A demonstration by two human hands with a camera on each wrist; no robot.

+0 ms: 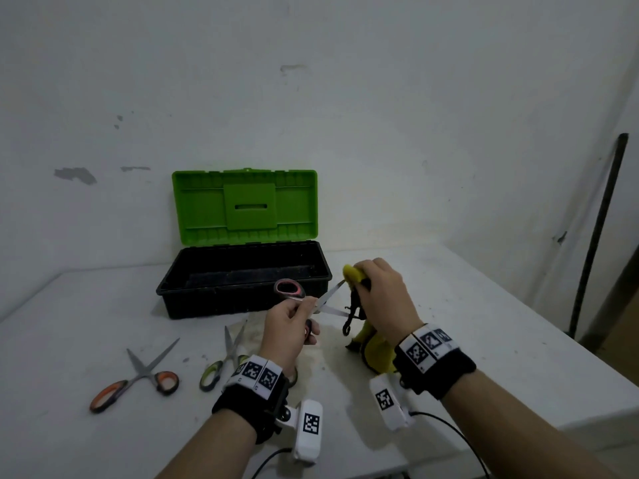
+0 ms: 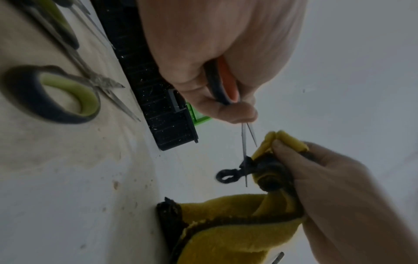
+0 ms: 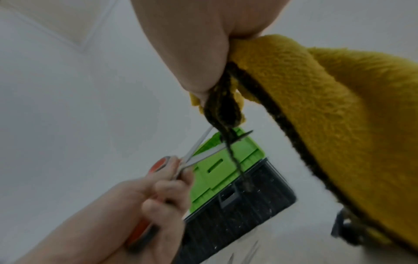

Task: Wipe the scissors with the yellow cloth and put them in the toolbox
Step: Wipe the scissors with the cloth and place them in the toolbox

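Note:
My left hand (image 1: 294, 321) grips the red-handled scissors (image 1: 289, 289) in the air just in front of the toolbox (image 1: 242, 299). Their blades (image 1: 330, 299) are spread apart and point right. My right hand (image 1: 380, 292) holds the bunched yellow cloth (image 1: 352, 274) with dark trim, pinching it over the tip of the upper blade. The cloth's lower part (image 1: 375, 354) hangs down to the table. The left wrist view shows the blades (image 2: 245, 142) running into the cloth (image 2: 282, 141). The right wrist view shows the scissors (image 3: 196, 151) before the green lid (image 3: 217, 169).
The black toolbox stands open and looks empty, its green lid (image 1: 244, 205) upright against the wall. Orange-handled scissors (image 1: 138, 375) and green-handled scissors (image 1: 224, 361) lie on the white table (image 1: 484, 340) at the left. A dark pole (image 1: 598, 236) leans in the right corner.

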